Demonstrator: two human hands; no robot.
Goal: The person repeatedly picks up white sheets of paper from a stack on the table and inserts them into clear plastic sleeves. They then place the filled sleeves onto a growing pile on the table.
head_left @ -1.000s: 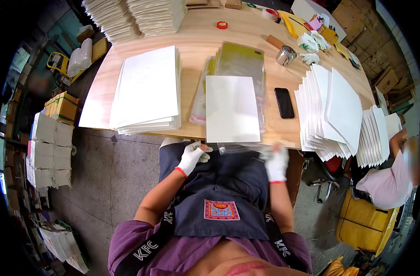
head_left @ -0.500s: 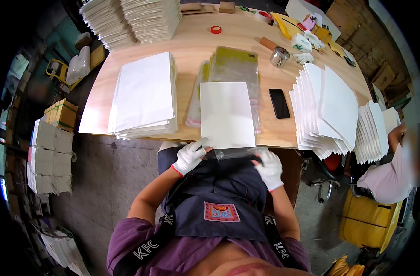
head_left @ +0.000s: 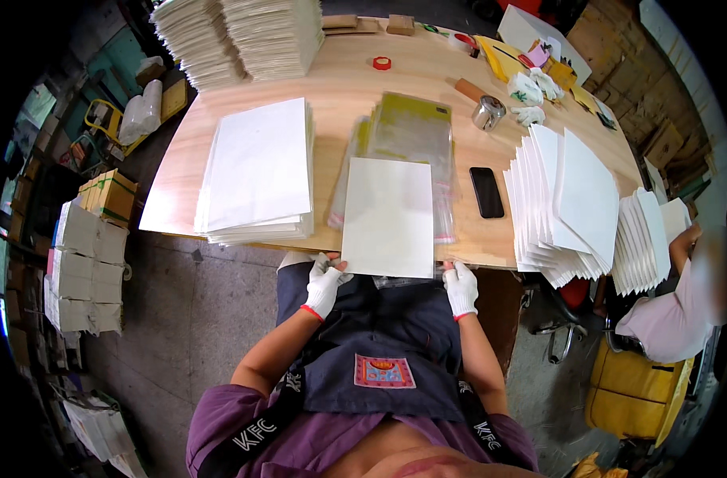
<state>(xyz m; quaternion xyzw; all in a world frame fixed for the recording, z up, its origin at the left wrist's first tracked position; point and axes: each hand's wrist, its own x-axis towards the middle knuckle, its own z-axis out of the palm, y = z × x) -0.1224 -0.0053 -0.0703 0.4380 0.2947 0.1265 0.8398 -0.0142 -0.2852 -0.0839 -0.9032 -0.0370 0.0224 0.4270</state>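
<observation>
A white sheet of card or stiff paper lies over the front edge of the table, its near end above my lap. A strip of clear plastic bag shows under that near end. My left hand, in a white knit glove with a red cuff, is closed at the sheet's near left corner; thumb and fingers pinch the plastic bag's edge there. My right hand, gloved alike, pinches the bag just past the sheet's near right corner. Beneath the sheet's far end lie flat clear plastic bags, with a yellow-green tint showing.
White sheets are stacked left, fanned white sheets right, beside a phone. Tall paper stacks stand at the back left. A tape roll and spare gloves lie far right. A person sits at right.
The white sheet has come nearer to me, past the table edge. Both hands have closed from loose, spread fingers to pinches at the near corners.
</observation>
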